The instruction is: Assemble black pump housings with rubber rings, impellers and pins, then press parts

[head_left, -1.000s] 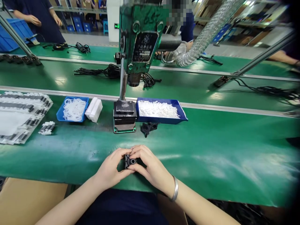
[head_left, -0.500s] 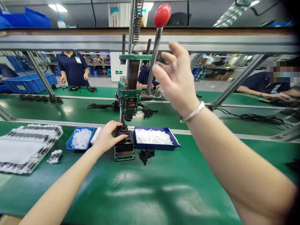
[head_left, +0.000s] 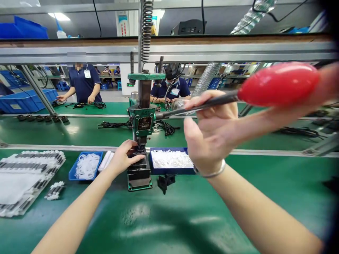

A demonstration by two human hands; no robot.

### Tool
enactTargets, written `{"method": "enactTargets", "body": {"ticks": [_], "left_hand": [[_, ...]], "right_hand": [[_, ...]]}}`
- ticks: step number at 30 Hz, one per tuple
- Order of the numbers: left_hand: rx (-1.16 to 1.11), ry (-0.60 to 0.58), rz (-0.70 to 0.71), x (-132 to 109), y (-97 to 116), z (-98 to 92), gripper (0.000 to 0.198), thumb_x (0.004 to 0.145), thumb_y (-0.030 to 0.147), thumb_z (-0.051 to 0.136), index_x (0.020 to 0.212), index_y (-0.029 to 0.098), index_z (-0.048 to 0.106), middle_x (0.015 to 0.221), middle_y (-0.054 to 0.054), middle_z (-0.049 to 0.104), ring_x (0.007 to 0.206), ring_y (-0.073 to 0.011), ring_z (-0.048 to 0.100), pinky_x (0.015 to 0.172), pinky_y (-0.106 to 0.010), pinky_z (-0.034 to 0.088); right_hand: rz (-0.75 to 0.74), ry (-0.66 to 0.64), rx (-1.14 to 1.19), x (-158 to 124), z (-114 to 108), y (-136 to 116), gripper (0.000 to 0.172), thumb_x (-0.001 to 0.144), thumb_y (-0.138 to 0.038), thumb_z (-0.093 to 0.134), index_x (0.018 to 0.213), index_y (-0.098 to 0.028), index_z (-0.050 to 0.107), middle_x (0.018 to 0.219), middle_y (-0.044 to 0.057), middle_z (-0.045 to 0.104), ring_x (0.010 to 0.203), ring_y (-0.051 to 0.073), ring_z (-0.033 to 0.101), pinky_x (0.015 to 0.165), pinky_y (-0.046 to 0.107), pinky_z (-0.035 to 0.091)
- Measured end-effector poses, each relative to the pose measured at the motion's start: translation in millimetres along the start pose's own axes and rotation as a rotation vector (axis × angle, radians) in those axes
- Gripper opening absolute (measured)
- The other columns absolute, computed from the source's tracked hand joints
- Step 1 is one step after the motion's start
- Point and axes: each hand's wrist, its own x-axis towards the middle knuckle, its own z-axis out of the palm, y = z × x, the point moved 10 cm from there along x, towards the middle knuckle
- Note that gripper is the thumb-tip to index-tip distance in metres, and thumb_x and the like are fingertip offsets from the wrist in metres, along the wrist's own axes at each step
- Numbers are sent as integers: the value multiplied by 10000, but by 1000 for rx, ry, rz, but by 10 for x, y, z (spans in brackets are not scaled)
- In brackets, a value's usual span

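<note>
"State of your left hand?"

"My left hand [head_left: 120,160] is closed on the black part [head_left: 137,153], thumb on the near side, fingers on the far side."

"Position of the part?"

"On top of the block [head_left: 139,173] at the foot of the green press [head_left: 144,121], directly below the ram [head_left: 142,143]. Both are black there and my fingers cover some of the edge, so I cannot certify contact between them."

"And your right hand?"

"My right hand [head_left: 212,137] is at the lever [head_left: 182,110], fingers half curled by the rod, thumb apart. It is blurred; I cannot tell whether it grips. A bangle [head_left: 217,170] sits on that wrist. The lever slants out toward me, its red knob [head_left: 278,84] nearest my eyes."

"Items around the press?"

"To its right, just beside the block, a dark blue tray [head_left: 172,171] of white strips. In front of that, black pieces [head_left: 165,181] lie on the green bench [head_left: 159,225]. To the left, past my fingers, white boxes [head_left: 106,161], then a blue tray [head_left: 79,177] of white rings."
</note>
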Motion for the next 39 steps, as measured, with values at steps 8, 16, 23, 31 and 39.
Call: {"method": "enactTargets", "body": {"ticks": [8,16,23,31,39], "left_hand": [[-18,7,-54,-8,-14,1,373,767,440,759,1006,197,609,990,-41,602,889,-201,643,771,-343,586],[-27,96,-115,-115,124,1,393,748,475,741,980,188,608,962,-35,599,881,-214,657,803,-384,581],[202,172,252,-607,749,732,315,847,367,612,1129,226,615,968,-53,589,887,-249,594,779,-394,512],[134,-25,295,-794,864,2391,420,928,317,484,1312,150,454,1153,-156,546,1059,-310,631,824,-435,580],[121,-330,346,-1304,695,3168,393,925,226,453,1310,270,517,1279,-111,622,1058,-242,697,810,-314,619]], "right_hand": [[-258,389,82,-57,-210,-300,726,908,-187,506,1473,-334,74,987,25,459,881,177,567,896,438,556],[-42,8,72,-76,-197,-116,781,944,-239,520,1538,-301,17,1342,109,487,1182,213,560,1056,431,492],[557,-484,-275,-1640,110,489,913,756,-506,761,1465,-155,307,1305,170,551,1168,310,609,971,439,547],[792,-196,-800,-2394,-1449,1346,391,744,-318,739,1078,-223,558,891,-5,624,745,173,654,680,287,551],[904,272,-1128,-2734,-4117,2536,307,953,-370,605,1162,-145,598,1124,72,629,960,188,635,838,390,558]]}}
